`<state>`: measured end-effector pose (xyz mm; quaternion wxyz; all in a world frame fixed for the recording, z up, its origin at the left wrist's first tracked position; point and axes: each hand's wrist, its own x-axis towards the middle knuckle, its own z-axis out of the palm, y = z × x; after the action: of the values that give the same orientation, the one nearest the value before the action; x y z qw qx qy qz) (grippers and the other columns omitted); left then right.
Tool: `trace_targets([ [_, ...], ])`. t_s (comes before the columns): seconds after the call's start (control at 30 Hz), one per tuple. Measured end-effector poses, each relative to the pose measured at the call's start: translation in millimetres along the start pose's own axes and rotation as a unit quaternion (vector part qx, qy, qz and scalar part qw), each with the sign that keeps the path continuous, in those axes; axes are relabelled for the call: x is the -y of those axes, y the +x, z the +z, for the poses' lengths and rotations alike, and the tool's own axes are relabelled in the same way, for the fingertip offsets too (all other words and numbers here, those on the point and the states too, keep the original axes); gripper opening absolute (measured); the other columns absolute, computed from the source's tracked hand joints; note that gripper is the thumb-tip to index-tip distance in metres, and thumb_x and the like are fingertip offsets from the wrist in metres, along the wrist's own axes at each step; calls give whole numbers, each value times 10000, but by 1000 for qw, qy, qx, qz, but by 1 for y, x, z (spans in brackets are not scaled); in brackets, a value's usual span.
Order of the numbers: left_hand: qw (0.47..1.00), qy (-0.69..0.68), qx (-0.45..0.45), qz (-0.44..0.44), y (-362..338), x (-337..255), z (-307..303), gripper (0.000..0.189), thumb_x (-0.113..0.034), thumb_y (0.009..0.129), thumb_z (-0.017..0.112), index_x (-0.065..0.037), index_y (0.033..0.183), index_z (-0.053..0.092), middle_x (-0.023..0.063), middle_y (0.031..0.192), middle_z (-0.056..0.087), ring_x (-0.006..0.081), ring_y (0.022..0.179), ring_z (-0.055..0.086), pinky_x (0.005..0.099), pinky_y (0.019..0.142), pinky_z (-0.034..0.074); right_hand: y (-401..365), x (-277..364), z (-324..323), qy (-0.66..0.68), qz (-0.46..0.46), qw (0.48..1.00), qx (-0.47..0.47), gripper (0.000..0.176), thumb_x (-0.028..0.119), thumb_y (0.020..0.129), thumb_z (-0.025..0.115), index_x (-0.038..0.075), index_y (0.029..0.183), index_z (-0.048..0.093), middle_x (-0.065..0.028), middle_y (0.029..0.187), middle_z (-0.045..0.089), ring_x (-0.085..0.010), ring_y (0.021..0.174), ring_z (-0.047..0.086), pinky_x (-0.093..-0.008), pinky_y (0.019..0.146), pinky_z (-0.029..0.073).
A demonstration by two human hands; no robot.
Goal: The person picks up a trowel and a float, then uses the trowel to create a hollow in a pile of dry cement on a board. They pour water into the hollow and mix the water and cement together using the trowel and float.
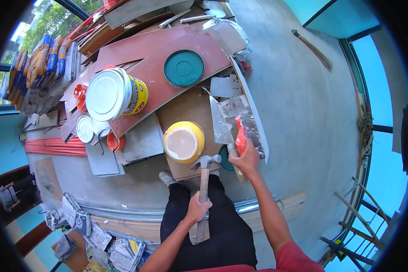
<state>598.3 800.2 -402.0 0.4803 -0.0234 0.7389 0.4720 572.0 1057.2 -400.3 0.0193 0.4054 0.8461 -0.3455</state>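
My left hand (198, 207) is wrapped round the wooden handle of a claw hammer (203, 183), its metal head up near the yellow bucket. At the right, my right hand (247, 158) is closed at the lower end of a red-handled trowel (241, 130), whose wide grey blade lies over boards; its exact grip is partly hidden. Between the hands and farther forward stands a yellow bucket (184, 142) with pale material inside. A dark green lid (226, 158) shows partly behind my right hand.
A lidded paint bucket (109, 94) and a green lid (184, 68) rest on reddish boards (152, 84). Stacked bags (47, 63) stand far left. Planks (285, 206) and metal strips cross behind my legs. A broom (313, 50) lies on the floor at the right.
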Motion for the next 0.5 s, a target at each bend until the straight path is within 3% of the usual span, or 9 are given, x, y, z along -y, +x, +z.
trace_targets([
  [0.07, 1000, 11, 9, -17, 6, 4, 3, 209, -105, 689, 655, -24, 814, 509, 77, 711, 553, 169, 653, 550, 322, 628, 459, -1, -6, -26, -9, -15, 1000, 1, 610, 283, 540, 757, 27, 1018, 478, -229, 808, 628, -429, 774, 610, -481, 712, 486],
  [0.1, 999, 23, 12, -23, 10, 5, 5, 223, -117, 685, 660, -18, 818, 511, 90, 722, 560, 183, 665, 557, 331, 638, 461, -3, -7, -40, 10, -46, 999, -18, 561, 247, 553, 764, 26, 990, 490, -190, 787, 630, -375, 716, 629, -431, 694, 502],
  [0.2, 994, 99, 23, -25, 39, 20, 19, 300, -187, 678, 669, 6, 861, 531, 163, 799, 596, 287, 760, 593, 387, 704, 466, -15, -14, -74, 126, -5, 992, 10, 508, 174, 563, 777, 23, 959, 496, -130, 754, 623, -251, 668, 630, -351, 663, 509],
  [0.23, 993, 111, 26, -18, 53, 15, 25, 319, -201, 679, 667, 9, 882, 539, 178, 815, 603, 311, 788, 599, 402, 723, 466, -19, -17, -82, 193, 16, 981, 30, 487, 99, 579, 783, 15, 967, 501, -74, 757, 611, -136, 673, 589, -279, 651, 494],
  [0.37, 981, 192, 9, -23, 113, -3, 50, 445, -250, 706, 662, 21, 1038, 544, 216, 907, 620, 359, 909, 604, 435, 818, 461, -36, -25, -95, 294, 22, 954, 49, 512, 69, 602, 775, -3, 1033, 508, -52, 829, 604, -103, 720, 563, -261, 661, 485],
  [0.47, 969, 245, -12, 13, 145, 3, 56, 545, -301, 747, 653, 25, 1154, 497, 234, 1043, 590, 364, 1035, 563, 442, 888, 441, -51, -13, -93, 297, 11, 954, 34, 535, 76, 598, 775, -5, 1056, 512, -47, 835, 603, -105, 733, 563, -270, 683, 483],
  [0.5, 962, 271, -5, 44, 152, 12, 59, 560, -314, 764, 646, 28, 1176, 480, 236, 1099, 563, 366, 1062, 544, 440, 900, 436, -56, -4, -95, 243, -15, 970, 12, 548, 83, 596, 773, -6, 1072, 515, -52, 865, 601, -112, 742, 563, -278, 705, 479],
])
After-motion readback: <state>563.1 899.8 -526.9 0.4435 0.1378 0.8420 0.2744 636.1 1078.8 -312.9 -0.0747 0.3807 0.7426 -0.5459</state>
